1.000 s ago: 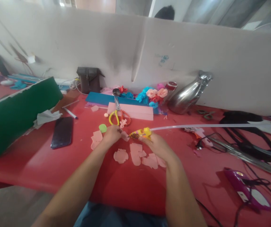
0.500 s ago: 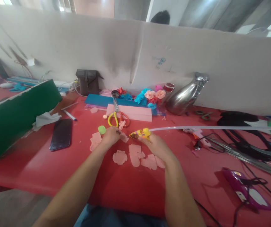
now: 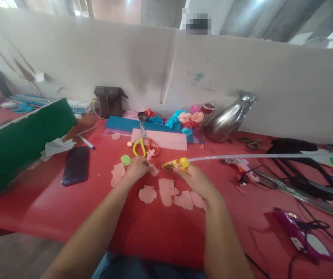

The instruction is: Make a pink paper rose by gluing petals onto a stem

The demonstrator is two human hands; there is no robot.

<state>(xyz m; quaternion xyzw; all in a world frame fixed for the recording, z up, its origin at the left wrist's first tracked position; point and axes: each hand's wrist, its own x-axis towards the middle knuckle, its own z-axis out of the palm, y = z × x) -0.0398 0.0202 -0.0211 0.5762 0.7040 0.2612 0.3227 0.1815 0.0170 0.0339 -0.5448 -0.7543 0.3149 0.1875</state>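
My right hand grips a small yellow glue gun with a long clear glue stick trailing off to the right. Its nozzle points left at a pink paper petal pinched in my left hand. Both hands hover just above the red table. Several cut pink petals lie under and in front of them, with more pink pieces to the left of my left hand.
Yellow-handled scissors lie on a pink paper stack behind my hands. A phone, pen, green board, paper flowers, steel jug, another glue gun, cables and a purple tool surround them.
The glue gun's nozzle has drawn slightly away to the right of the petal. The view shifted a little; both hands stay in the same spot.
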